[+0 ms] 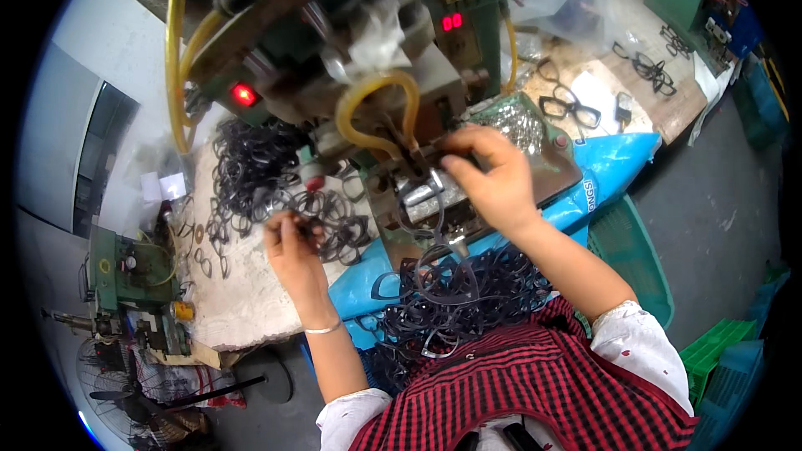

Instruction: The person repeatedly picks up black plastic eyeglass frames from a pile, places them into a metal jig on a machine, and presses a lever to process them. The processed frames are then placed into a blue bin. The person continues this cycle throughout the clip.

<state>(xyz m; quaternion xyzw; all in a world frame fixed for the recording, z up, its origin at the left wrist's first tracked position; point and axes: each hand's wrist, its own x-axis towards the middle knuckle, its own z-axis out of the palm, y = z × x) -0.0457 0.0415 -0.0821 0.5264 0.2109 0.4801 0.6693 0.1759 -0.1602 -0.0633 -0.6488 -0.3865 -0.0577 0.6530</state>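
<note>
A thin-rimmed spectacle frame (pixel 440 205) is sitting on the bright metal bed under the head of a green press (pixel 447 75), its lower rim hanging over the front edge. The right hand (pixel 494 179) is hovering at its right, thumb and forefinger bending toward the tooling; blur is hiding whether the tips are together on anything. The left hand (pixel 292 246) is hanging over the table, fingers curling beside dark frames; I cannot tell whether they are clamping one. A loop of yellow hose (pixel 344 117) is dangling directly above the bed, partly covering the tooling, and a red knob (pixel 314 183) is standing between the left hand and the press head. A loose heap of dark frames (pixel 476 292) is crowding the space just in front of the press, lying between it and the checked apron (pixel 476 384). Blue plastic sheeting (pixel 618 159) is spreading along the front and right of the press. A bigger pile of black frames (pixel 251 159) is filling the table at left, while a few frames (pixel 576 113) are lying at right. Farther out, a green basket (pixel 639 259) is standing below the right forearm, and a fan (pixel 117 392) is standing at lower left.
</note>
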